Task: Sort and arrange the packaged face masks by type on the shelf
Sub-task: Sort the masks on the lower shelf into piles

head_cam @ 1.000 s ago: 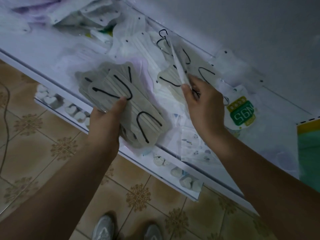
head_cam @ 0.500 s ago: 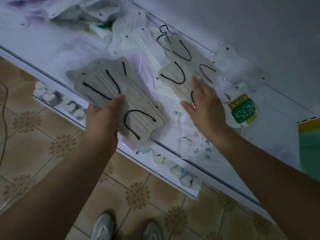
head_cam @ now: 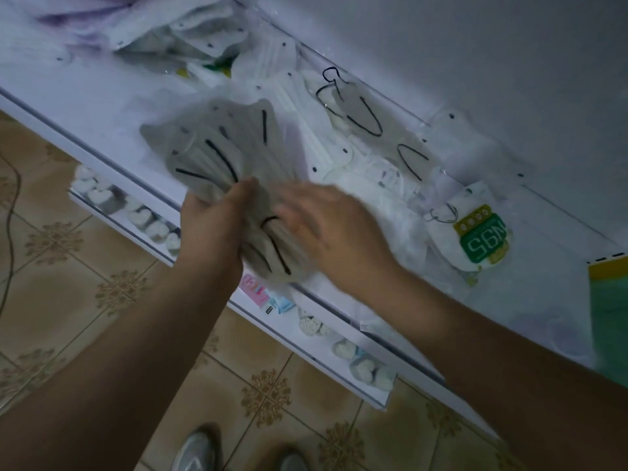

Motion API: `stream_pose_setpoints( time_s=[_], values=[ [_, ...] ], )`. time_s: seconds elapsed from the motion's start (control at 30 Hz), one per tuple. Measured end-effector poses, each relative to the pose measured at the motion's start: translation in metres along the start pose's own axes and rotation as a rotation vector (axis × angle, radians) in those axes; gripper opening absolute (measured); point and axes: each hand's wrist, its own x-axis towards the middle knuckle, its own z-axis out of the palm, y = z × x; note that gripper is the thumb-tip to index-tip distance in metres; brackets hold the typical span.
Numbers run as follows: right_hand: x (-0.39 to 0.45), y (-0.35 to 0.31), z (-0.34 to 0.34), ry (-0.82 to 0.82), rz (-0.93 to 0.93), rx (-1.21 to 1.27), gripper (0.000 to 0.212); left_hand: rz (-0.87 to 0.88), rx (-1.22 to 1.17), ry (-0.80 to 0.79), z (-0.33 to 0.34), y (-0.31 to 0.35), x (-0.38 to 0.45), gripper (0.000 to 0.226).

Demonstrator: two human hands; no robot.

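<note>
Grey packaged face masks with black ear loops (head_cam: 217, 158), fanned over the white shelf's front edge (head_cam: 102, 130), are gripped by the left hand (head_cam: 212, 226); right hand (head_cam: 333, 229), fingers extended, touches their near end.

I have one view only, from the head camera, looking forward and steeply down over the white shelf (head_cam: 102, 110), which runs diagonally from upper left to lower right. It sits close above the left hand (head_cam: 212, 222) and right hand (head_cam: 334, 229) (wide-angle, edges bowed). The tiled floor (head_cam: 68, 266) and shoes (head_cam: 197, 450) fill the bottom.
</note>
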Motion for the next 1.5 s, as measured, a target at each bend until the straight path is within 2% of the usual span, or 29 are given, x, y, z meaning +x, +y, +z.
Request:
stream_pose_setpoints(
  time_s=[0.07, 0.13, 0.2, 0.27, 0.3, 0.43, 0.5, 0.57, 0.67, 0.7, 0.77, 0.8, 0.87, 0.93, 1.0, 1.07, 1.13, 1.23, 1.3, 1.33, 1.37, 1.43, 1.47, 1.5],
  values=[
    [0.022, 0.039, -0.009, 0.182, 0.135, -0.236, 0.042, -0.035, -0.034, 0.036, -0.004, 0.0, 0.009, 0.038],
    [0.045, 0.086, -0.023, 0.126, 0.405, -0.396, 0.059, -0.055, -0.03, 0.029, -0.006, 0.0, 0.017, 0.042],
    [0.058, 0.126, -0.031, -0.013, 0.576, -0.369, 0.068, -0.059, -0.046, 0.006, -0.006, -0.001, 0.021, 0.042],
    [0.063, 0.146, -0.035, -0.076, 0.63, -0.327, 0.057, -0.058, -0.055, -0.009, -0.005, -0.004, 0.023, 0.041],
    [0.066, 0.15, -0.035, -0.034, 0.625, -0.34, 0.05, -0.061, -0.053, -0.008, -0.006, -0.006, 0.024, 0.041],
    [0.074, 0.112, -0.042, 0.304, 0.536, -0.478, 0.047, -0.075, -0.041, -0.003, -0.007, -0.006, 0.028, 0.04],
    [0.073, 0.075, -0.043, 0.39, 0.439, -0.494, 0.047, -0.075, -0.045, -0.005, -0.005, -0.002, 0.026, 0.047],
    [0.065, 0.029, -0.03, 0.299, 0.315, -0.469, 0.046, -0.059, -0.126, -0.073, -0.003, 0.006, 0.024, 0.056],
    [0.048, -0.021, 0.002, 0.118, -0.015, -0.386, 0.038, -0.029, -0.229, -0.28, 0.001, 0.016, 0.023, 0.064],
    [0.045, -0.028, 0.013, 0.045, -0.089, -0.323, 0.036, -0.016, -0.202, -0.262, 0.001, 0.017, 0.025, 0.058],
    [0.04, -0.028, 0.025, -0.063, -0.144, -0.117, 0.035, -0.014, -0.135, -0.073, -0.005, 0.015, 0.031, 0.038],
    [0.039, -0.025, 0.026, -0.064, -0.138, -0.024, 0.035, -0.035, -0.127, 0.005, -0.009, 0.013, 0.035, 0.033],
    [0.041, -0.009, 0.021, 0.081, -0.094, -0.054, 0.034, -0.084, -0.146, 0.066, -0.017, 0.011, 0.04, 0.031],
    [0.05, 0.019, 0.008, 0.244, 0.102, -0.296, 0.046, -0.113, -0.14, 0.086, -0.021, 0.01, 0.043, 0.033],
    [0.061, 0.055, -0.007, 0.199, 0.453, -0.422, 0.079, -0.115, -0.135, 0.086, -0.023, 0.009, 0.044, 0.032],
    [0.067, 0.085, -0.013, 0.135, 0.722, -0.356, 0.095, -0.114, -0.131, 0.068, -0.021, 0.01, 0.043, 0.03],
    [0.066, 0.103, -0.012, 0.225, 0.735, -0.302, 0.079, -0.109, -0.114, 0.048, -0.02, 0.01, 0.041, 0.031],
    [0.067, 0.097, -0.027, 0.562, 0.574, -0.16, 0.043, -0.09, -0.068, 0.02, -0.021, 0.01, 0.039, 0.03],
    [0.07, 0.077, -0.043, 0.766, 0.469, 0.045, 0.029, -0.089, -0.068, -0.003, -0.021, 0.012, 0.038, 0.03],
    [0.071, 0.065, -0.046, 0.796, 0.43, 0.189, 0.022, -0.09, -0.082, -0.015, -0.021, 0.014, 0.038, 0.03],
    [0.073, 0.049, -0.046, 0.74, 0.411, 0.37, 0.014, -0.088, -0.097, -0.032, -0.02, 0.016, 0.037, 0.032],
    [0.071, 0.016, -0.032, 0.432, 0.419, 0.627, 0.012, -0.082, -0.14, -0.129, -0.019, 0.019, 0.034, 0.036],
    [0.066, 0.004, -0.021, 0.245, 0.415, 0.587, 0.024, -0.079, -0.155, -0.216, -0.019, 0.021, 0.032, 0.039],
    [0.06, -0.005, -0.01, 0.069, 0.368, 0.419, 0.044, -0.075, -0.15, -0.306, -0.019, 0.023, 0.029, 0.044]
  ],
)
